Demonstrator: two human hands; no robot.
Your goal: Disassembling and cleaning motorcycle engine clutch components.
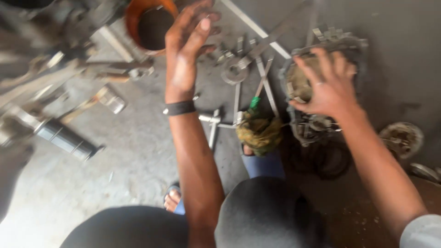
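The person has bare forearms, and the left hand (186,55) has a dark band (179,108) around the wrist. The right hand (328,85) has a thin ring on one finger, and a light grey sleeve (420,232) shows at the upper arm. The legs are in dark grey trousers (257,216), and the feet wear blue open sandals (262,164) that leave the toes free.

- Gear housing (321,82) sits on floor (128,156), right; right hand (328,87) rests on top of it.
- Wrenches (248,69) lie just left of housing.
- Rag (259,131) lies below wrenches, beside housing.
- Bucket (151,23) stands far side, left; left hand (186,50) raised beside it.
- Cylinder (66,138) lies far left.
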